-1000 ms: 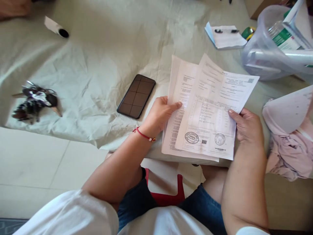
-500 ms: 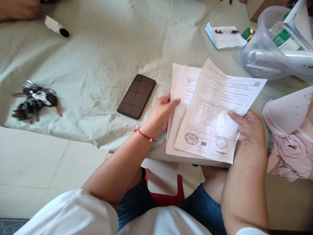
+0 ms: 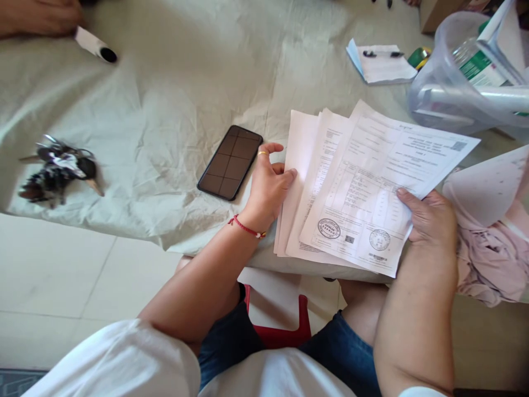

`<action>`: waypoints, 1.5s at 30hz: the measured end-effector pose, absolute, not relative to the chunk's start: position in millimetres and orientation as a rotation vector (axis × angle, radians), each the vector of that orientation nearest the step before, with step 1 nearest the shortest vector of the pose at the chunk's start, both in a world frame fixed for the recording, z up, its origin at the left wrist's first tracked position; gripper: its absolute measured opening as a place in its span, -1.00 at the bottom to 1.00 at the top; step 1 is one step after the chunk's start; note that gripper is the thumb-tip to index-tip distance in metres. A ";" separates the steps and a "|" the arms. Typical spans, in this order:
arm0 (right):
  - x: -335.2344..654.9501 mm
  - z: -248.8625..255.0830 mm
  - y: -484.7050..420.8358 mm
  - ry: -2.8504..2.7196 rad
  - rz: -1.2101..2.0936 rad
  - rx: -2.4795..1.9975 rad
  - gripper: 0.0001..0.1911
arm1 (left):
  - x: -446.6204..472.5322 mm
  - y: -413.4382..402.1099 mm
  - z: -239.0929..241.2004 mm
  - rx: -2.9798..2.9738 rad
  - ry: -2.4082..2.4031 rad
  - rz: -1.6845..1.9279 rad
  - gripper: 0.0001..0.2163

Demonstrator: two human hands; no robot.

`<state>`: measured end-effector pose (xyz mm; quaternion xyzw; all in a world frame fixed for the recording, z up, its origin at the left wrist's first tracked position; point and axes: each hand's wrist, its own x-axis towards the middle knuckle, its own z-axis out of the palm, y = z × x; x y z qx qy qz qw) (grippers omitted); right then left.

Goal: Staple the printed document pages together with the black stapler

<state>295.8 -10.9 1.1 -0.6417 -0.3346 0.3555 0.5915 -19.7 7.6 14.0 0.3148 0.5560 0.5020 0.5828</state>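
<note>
Several printed paper sheets (image 3: 359, 187) are fanned out between my two hands above the front edge of the covered table. The top sheet carries two round stamps, a table of text and small square and bar codes. My right hand (image 3: 432, 218) grips the right side of the sheets, thumb on top and fingers underneath. At the left edge of the lower sheets is my left hand (image 3: 270, 184), its thumb against the paper and its index finger raised and curled. A dark phone (image 3: 230, 162) lies flat just left of that hand.
A bunch of keys (image 3: 61, 168) lies at the left. Another person's hand (image 3: 41, 16) is near a white cylinder (image 3: 95, 44) at the top left. A notepad (image 3: 386, 63) and a clear plastic bin (image 3: 442, 71) stand back right; pink cloth (image 3: 483, 259) lies at the right edge.
My right hand has shifted right with the top sheet, so the papers are fanned wider. My left hand has moved slightly left and its index finger has lifted.
</note>
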 end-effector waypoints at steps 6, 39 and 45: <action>295.0 3.3 -10.8 -0.759 0.818 -1.474 -0.52 | -21.6 6.7 10.0 0.900 1.316 1.108 -0.78; 301.6 -11.1 -3.1 -0.767 0.711 -1.476 -0.59 | -16.6 11.4 2.6 0.860 1.194 1.087 -0.80; 300.5 -11.0 -1.8 -0.791 0.648 -1.447 -0.65 | -15.5 10.1 5.8 0.796 1.155 1.099 -0.78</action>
